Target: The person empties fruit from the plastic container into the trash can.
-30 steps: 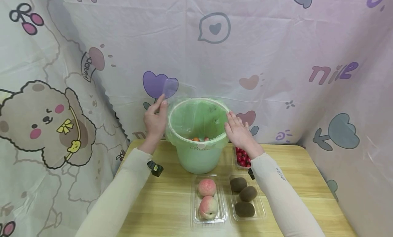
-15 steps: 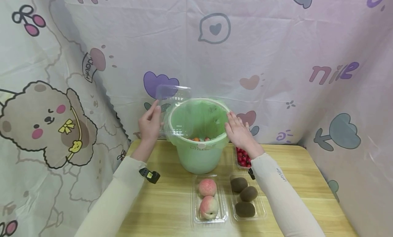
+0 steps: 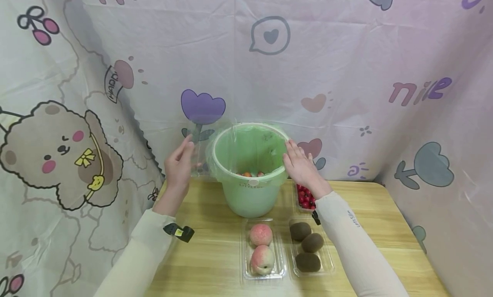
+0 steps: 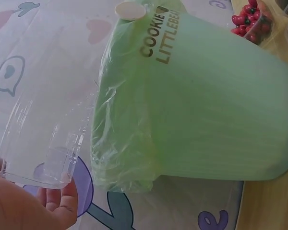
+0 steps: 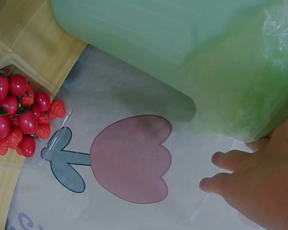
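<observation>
Left hand [image 3: 179, 166] is gripping a clear plastic container [image 4: 48, 132] by 1 end, suspending it in the air near the table's [image 3: 212, 258] far left corner, beside the lined green bin [image 3: 252, 200]. Right hand [image 3: 302, 165], fingers extended, is resting against the bin's rim. Container is appearing light, thin-walled and slippery — hard squeezing is risking creases or cracks, so its stiffer edge is offering the safest hold.

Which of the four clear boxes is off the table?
The empty box, held up in the left hand near the bucket; the peach box, kiwi box and red fruit box all sit on the table with fruit inside.
</observation>
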